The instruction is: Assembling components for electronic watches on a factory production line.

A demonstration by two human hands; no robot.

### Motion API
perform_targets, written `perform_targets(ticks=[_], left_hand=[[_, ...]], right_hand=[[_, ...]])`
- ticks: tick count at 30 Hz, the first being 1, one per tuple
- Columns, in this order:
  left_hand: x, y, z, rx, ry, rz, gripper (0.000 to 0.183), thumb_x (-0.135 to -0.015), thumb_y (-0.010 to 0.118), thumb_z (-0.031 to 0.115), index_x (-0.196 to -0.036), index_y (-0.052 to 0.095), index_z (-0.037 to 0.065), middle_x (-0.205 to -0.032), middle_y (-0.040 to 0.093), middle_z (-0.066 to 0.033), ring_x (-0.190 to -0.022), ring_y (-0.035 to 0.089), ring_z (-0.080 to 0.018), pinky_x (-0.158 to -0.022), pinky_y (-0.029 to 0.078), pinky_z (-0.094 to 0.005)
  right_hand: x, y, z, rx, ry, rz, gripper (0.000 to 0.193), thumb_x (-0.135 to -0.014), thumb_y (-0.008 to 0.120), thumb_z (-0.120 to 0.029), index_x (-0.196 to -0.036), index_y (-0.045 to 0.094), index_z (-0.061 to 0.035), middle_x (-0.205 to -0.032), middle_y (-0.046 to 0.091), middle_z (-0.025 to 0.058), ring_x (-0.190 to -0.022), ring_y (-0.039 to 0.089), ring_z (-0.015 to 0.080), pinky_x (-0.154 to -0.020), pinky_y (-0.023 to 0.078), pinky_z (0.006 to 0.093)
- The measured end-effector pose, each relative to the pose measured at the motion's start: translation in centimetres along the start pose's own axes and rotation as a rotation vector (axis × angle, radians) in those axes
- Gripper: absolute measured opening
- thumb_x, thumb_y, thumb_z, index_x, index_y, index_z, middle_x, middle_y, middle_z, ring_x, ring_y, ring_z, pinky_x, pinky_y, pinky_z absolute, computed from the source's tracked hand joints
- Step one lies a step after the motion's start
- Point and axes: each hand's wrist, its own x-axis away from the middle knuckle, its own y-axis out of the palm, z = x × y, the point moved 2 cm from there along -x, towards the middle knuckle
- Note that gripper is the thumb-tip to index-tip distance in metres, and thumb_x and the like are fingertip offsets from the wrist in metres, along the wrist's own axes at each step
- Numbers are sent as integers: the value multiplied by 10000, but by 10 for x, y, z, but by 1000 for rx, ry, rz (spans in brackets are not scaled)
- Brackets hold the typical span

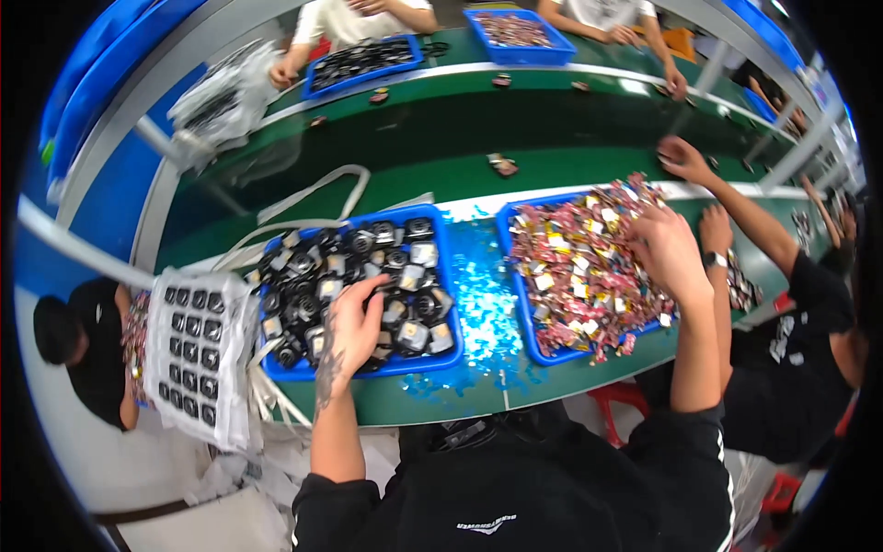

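My left hand (352, 324) rests over a pile of black, rounded camera-like parts with pale square patches (299, 262). Its thumb and fingers are spread, and nothing shows between them. These parts fill a blue tray (449, 304) on my left. My right hand (664, 247) reaches over the second blue tray (524, 324), which is heaped with small reddish, silver and yellow electronic pieces (570, 267). Its fingers curl together at the heap's upper right; what they hold, if anything, is too small to make out.
Shiny blue film bits (487, 313) lie between the trays. A green conveyor belt (414, 166) beyond carries scattered pieces (502, 165). White moulded trays of black parts (193, 354) stand at left, near loose white straps (313, 193). A co-worker's hand (683, 158) is at right; others sit opposite.
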Motion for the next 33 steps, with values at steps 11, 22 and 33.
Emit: perform_targets(ticks=[11, 22, 33], left_hand=[[15, 11, 27, 1208, -229, 89, 398, -941, 541, 42, -1331, 465, 21, -971, 652, -125, -718, 667, -168, -646, 571, -263], [29, 42, 111, 642, 197, -205, 260, -776, 778, 112, -1015, 686, 63, -954, 549, -50, -843, 570, -148, -693, 468, -257], [45, 41, 94, 592, 197, -80, 122, -817, 717, 76, -918, 691, 13, -862, 595, -74, -748, 621, -170, -621, 491, -281]], right_hand=[[8, -2, -9, -927, 223, 355, 176, -929, 540, -6, -1067, 647, 11, -856, 599, -2, -751, 508, 61, -665, 429, 215], [37, 36, -152, -1750, 170, -8, 120, -835, 643, 85, -953, 652, 68, -952, 638, 94, -867, 610, 112, -753, 510, 239], [30, 39, -168, -1636, 198, 30, 140, -817, 701, 51, -939, 634, 45, -873, 643, 81, -793, 642, 101, -688, 536, 216]])
